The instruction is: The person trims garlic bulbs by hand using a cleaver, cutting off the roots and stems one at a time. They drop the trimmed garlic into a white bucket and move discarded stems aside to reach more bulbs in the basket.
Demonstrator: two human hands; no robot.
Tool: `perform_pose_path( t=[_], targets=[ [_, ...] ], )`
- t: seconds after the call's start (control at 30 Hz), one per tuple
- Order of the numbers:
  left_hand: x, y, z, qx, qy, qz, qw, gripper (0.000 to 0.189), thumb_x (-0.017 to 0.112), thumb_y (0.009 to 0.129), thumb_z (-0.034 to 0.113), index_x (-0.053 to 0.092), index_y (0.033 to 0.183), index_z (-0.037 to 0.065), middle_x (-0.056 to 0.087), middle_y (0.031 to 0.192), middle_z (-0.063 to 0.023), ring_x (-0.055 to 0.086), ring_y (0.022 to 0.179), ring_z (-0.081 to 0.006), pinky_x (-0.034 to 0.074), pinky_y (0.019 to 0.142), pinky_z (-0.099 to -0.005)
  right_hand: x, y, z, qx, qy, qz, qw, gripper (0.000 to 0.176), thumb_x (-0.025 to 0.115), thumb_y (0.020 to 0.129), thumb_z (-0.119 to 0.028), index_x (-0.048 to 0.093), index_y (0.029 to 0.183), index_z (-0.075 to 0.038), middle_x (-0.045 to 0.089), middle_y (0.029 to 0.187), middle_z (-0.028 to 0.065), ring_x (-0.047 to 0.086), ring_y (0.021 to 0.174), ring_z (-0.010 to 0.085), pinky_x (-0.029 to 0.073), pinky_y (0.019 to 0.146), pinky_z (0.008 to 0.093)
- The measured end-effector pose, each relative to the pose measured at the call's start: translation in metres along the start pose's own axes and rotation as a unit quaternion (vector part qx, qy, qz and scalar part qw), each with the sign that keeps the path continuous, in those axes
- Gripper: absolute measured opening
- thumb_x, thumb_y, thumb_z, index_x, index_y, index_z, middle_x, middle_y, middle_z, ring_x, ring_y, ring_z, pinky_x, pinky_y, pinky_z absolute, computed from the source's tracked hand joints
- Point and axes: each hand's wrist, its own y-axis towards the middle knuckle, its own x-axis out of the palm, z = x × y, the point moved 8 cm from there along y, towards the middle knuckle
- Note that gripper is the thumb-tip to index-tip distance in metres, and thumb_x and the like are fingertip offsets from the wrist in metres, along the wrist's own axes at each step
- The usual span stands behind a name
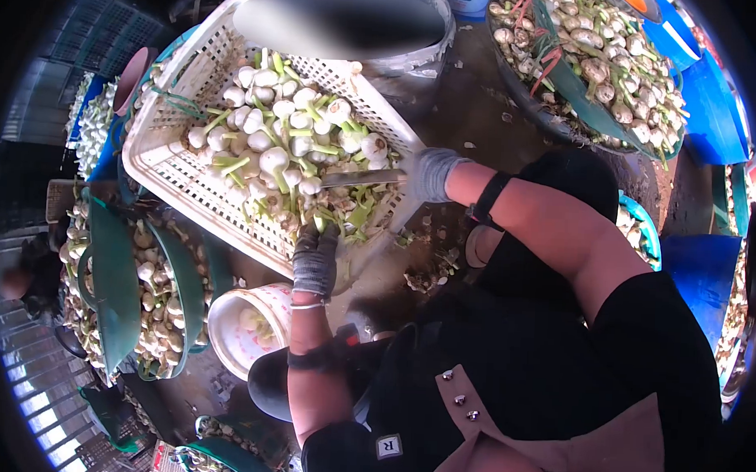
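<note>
One knife (363, 179) is being clenched by the gloved right hand (430, 174) over the one white basket (160, 166), dozens of garlic bulbs (274, 159) being held inside; left hand (315, 263) is being dug into them, grip can't be told tbh.

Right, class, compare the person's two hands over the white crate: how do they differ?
The right hand grips a knife, its blade lying across the bulbs; the left hand shows no tool and reaches into the bulbs. The right hand sits at a corner of the white crate, the left hand at its near edge. Both wear grey gloves.
</note>
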Motion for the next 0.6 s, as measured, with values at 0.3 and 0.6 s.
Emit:
perform_pose_path(
  t=[0.3, 0.6],
  targets=[
    [0.012, -0.020, 0.076, 0.168, 0.272, -0.002, 0.948, 0.038, 0.068, 0.080, 0.018, 0.057, 0.112, 0.002, 0.057, 0.108, -0.0164, 0.056, 0.097, -0.0276, 0.047, 0.083, -0.0378, -0.056, -0.039, -0.097, -0.145, 0.327, 0.226, 0.906, 0.036, 0.071, 0.078, -0.041, 0.056, 0.079, -0.008, 0.059, 0.066, 0.0056, 0.056, 0.061, 0.0214, 0.047, 0.060, 0.0315],
    [0.008, -0.020, 0.073, 0.155, -0.377, -0.050, 0.912, 0.059, 0.074, 0.079, 0.025, 0.049, 0.128, 0.003, 0.055, 0.118, -0.0042, 0.051, 0.110, -0.0170, 0.036, 0.100, -0.0335, -0.017, -0.049, -0.110, 0.136, 0.794, -0.150, 0.573, 0.021, 0.065, 0.087, -0.036, 0.057, 0.089, -0.016, 0.055, 0.069, -0.0054, 0.042, 0.046, 0.0014, 0.025, 0.038, 0.0229]
  ],
)
